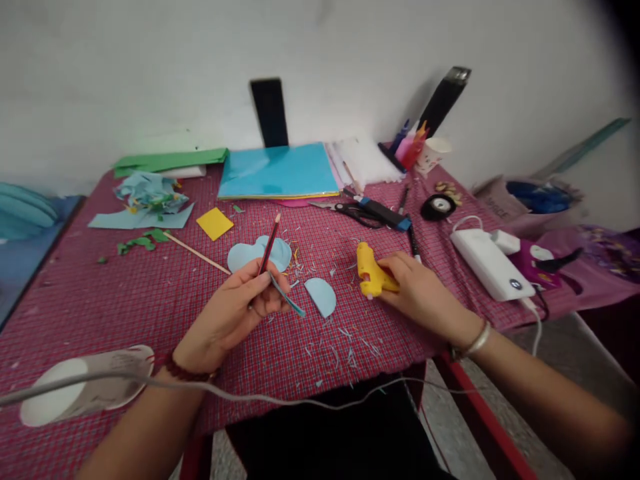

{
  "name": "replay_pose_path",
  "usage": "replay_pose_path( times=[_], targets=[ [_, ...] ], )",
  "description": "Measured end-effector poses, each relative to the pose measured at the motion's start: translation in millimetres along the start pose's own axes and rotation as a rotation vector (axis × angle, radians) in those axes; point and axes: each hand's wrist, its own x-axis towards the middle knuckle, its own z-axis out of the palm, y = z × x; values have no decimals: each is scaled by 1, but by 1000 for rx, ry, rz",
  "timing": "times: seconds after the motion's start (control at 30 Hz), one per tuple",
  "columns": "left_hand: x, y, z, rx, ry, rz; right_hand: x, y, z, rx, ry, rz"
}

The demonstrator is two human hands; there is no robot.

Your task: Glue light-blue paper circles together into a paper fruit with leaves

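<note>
Mid-frame, left grip (245, 295) pinches pencil (271, 244) and blue paper (295, 306), right grip (420, 293) clasps glue gun (368, 268): likely gluing, needs steady aim.

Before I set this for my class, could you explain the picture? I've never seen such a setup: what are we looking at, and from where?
There is no machine here, just a person's two bare hands. One camera, worn on the person's head, looks forward and down, so the arms reach in from the bottom.

The left hand holds a dark pencil and a thin blue piece, seen nearly edge-on. The right hand has its fingers around the handle of a yellow glue gun; I cannot tell whether it is lifted.

On the red checked cloth lie a blue cut-out, a yellow square, a wooden stick, scissors and small paper scraps. Blue sheets lie towards the wall.
</note>
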Motion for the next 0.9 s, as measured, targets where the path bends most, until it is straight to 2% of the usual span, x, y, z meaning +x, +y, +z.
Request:
replay_pose_path(
  times=[0.07,0.13,0.2,0.27,0.33,0.4,0.47,0.57,0.7,0.77,0.9],
  targets=[
    [-3,1,4,23,-18,22,3,9,0,-22,-11,-17],
    [-6,2,11,48,-33,52,1,6,-7,-10,1,-49],
    [-10,3,21,75,-50,84,-5,-10,-20,91,62,-88],
    [-16,4,33,102,-72,114,-13,-37,-33,339,118,-137],
    [-25,4,45,121,-92,149,-20,-67,-42,632,36,-220],
    [-35,3,57,126,-104,186,-23,-89,-43,789,-83,-266],
    [-44,2,66,119,-105,218,-22,-102,-39,995,-175,-284],
    [-56,-1,74,94,-92,258,-21,-107,-30,1223,-243,-304],
    [-66,-4,78,68,-61,315,-25,-113,-28,1242,-239,-320],
    [-68,-5,78,57,-32,352,-29,-117,-30,1202,-188,-317],
    [-72,-11,78,21,95,478,-32,-124,-30,1035,108,-264]
  ],
)
